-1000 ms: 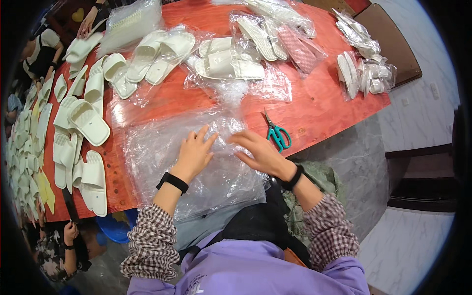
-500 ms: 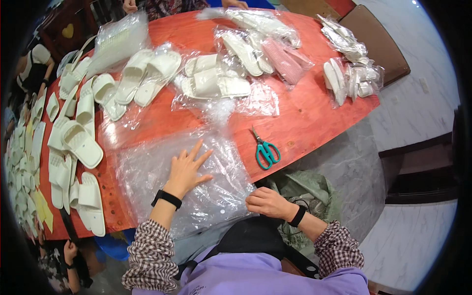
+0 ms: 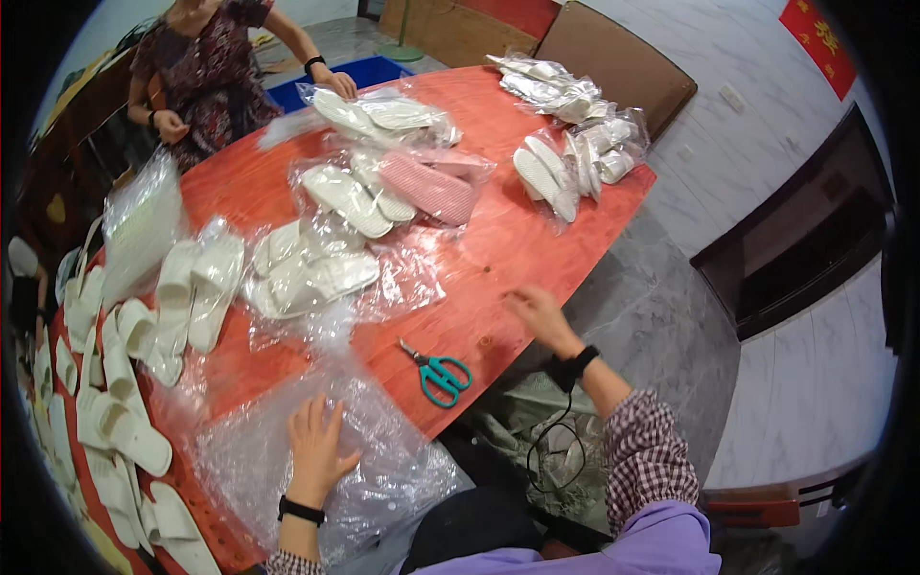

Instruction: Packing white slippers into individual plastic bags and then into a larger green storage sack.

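My left hand (image 3: 316, 448) lies with spread fingers on a large clear plastic bag (image 3: 383, 441) spread flat at the near edge of the red table. Lifted off the bag, my right hand (image 3: 539, 316) hovers by the table's right edge, its fingers loosely stretched out and nothing visible in them. Between the two hands rest scissors (image 3: 443, 379) with teal handles, blades pointing away from me. Beyond the bag, white slippers (image 3: 316, 278) lie in clear wrapping. A pink textured pair (image 3: 431, 187) is bagged farther back.
Loose white slippers (image 3: 120, 422) crowd the left side. More bagged slippers (image 3: 546, 177) sit at the far right corner. A person (image 3: 206, 77) stands across the table, one hand by a bagged pair, near a blue bin (image 3: 374, 72). A green woven sack (image 3: 546, 431) is below the right edge.
My right hand has let go of the bag's corner and moved forward past the scissors. My left hand stays on the bag. The view has swung to the right and up.
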Tool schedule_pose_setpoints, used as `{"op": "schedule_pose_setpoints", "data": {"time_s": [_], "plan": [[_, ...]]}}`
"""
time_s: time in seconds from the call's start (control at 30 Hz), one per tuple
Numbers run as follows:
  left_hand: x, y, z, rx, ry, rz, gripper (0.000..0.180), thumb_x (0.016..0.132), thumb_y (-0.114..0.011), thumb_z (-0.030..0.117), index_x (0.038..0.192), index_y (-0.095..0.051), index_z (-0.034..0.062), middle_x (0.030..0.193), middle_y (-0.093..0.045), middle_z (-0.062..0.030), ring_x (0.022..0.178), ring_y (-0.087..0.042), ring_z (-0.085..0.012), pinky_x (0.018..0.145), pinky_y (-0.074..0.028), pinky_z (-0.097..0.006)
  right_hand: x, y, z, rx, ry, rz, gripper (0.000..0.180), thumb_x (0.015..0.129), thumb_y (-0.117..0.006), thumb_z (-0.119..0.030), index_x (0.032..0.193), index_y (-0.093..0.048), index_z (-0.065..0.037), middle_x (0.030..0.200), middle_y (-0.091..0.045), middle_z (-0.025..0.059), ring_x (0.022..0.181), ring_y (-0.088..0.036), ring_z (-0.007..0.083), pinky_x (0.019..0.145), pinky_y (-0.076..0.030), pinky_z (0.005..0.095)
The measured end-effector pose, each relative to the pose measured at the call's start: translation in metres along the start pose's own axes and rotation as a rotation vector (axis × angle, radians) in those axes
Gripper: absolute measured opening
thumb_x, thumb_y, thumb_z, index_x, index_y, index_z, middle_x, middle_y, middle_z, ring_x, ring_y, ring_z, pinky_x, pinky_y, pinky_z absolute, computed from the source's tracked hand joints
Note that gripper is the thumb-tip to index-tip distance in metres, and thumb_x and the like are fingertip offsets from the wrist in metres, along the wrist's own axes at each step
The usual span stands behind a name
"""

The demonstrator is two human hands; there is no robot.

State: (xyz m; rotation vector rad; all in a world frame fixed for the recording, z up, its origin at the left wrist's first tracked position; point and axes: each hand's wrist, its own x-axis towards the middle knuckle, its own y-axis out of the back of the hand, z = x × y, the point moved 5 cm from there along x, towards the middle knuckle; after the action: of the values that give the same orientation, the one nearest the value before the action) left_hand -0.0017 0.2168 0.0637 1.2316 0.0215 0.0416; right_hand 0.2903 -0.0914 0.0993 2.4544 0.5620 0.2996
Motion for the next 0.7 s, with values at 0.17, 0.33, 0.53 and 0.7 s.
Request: {"op": "schedule_pose_setpoints", "data": {"time_s": [0.17, 0.33, 0.53, 0.7], "plan": [[0.009, -0.024, -0.006, -0.151, -0.012, -0.049, 0.096, 0.059, -0.079, 0.036, 0.140, -0.038, 0.0062, 0.144, -0.031, -0.0218, 0.138, -0.020, -0.0434, 0.113, -0.013, -0.057, 0.096, 0.099, 0.120, -0.444, -0.058, 0.410, 0.045, 0.082, -0.066, -0.017, 0.124, -0.056, -0.003, 0.121, -0.056, 0.0224, 0.112, -0.055, 0.0351, 0.093, -0.045, 0.0427], [0.004, -0.018, -0.010, -0.241, 0.066, -0.174, 0.098, 0.065, -0.076, 0.044, 0.144, -0.032, 0.0078, 0.147, -0.026, -0.0221, 0.140, -0.017, -0.0431, 0.112, -0.010, -0.059, 0.174, 0.100, 0.166, -0.729, -0.139, 0.506, 0.082, 0.078, -0.071, -0.027, 0.146, -0.028, -0.007, 0.137, -0.041, 0.0287, 0.130, -0.035, 0.0453, 0.108, -0.032, 0.0487], [0.008, -0.005, -0.004, -0.244, 0.141, -0.215, 0.089, 0.073, -0.070, 0.035, 0.147, -0.028, 0.0071, 0.149, -0.025, -0.0227, 0.138, -0.019, -0.0408, 0.112, -0.011, -0.055, 0.226, 0.104, 0.202, -0.945, -0.139, 0.431, 0.078, 0.081, -0.068, -0.024, 0.145, -0.029, -0.004, 0.132, -0.049, 0.0258, 0.121, -0.047, 0.0417, 0.103, -0.036, 0.0504], [0.000, -0.019, -0.017, -0.250, 0.181, -0.303, 0.090, 0.074, -0.070, 0.046, 0.146, -0.031, 0.0088, 0.149, -0.024, -0.0199, 0.140, -0.017, -0.0421, 0.112, -0.009, -0.060, 0.233, 0.134, 0.230, -1.167, -0.218, 0.228, 0.049, 0.093, -0.041, -0.007, 0.142, -0.040, -0.014, 0.097, -0.065, 0.0236, 0.079, -0.066, 0.0403, 0.069, -0.051, 0.0523]]}}
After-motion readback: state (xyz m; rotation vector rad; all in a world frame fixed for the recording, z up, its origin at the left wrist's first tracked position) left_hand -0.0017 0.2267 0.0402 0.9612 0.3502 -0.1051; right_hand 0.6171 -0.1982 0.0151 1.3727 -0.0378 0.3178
